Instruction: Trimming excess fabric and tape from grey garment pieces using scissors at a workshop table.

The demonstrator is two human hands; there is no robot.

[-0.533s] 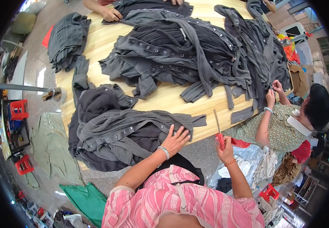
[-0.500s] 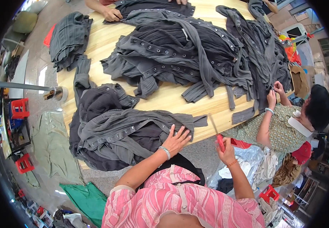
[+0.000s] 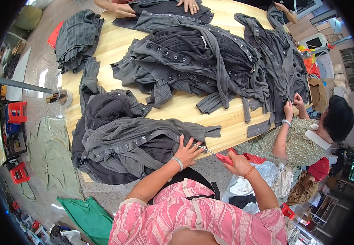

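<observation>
A dark grey ribbed garment (image 3: 124, 141) with a row of metal snaps or eyelets lies bunched along the near edge of the wooden table. Flat on its right end rests my left hand (image 3: 188, 152), fingers spread. My right hand (image 3: 239, 164), just off the table edge, is closed round red-handled scissors (image 3: 224, 158). Their slim metal blades point left, and the tip reaches the cloth beside my left fingers. Whether the tip touches the cloth is hard to tell.
More dark garments (image 3: 185, 61) are heaped mid-table, with a folded stack (image 3: 79, 38) at the far left. A co-worker (image 3: 303, 134) handles cloth at the right; another person's hands (image 3: 188, 5) are at the far edge. A plastic bag of cloth (image 3: 246, 185) lies below, right.
My right hand has swung the scissors from pointing up to pointing left, bringing the tip to the garment by my left hand. The left hand stays on the cloth, fingers shifted slightly.
</observation>
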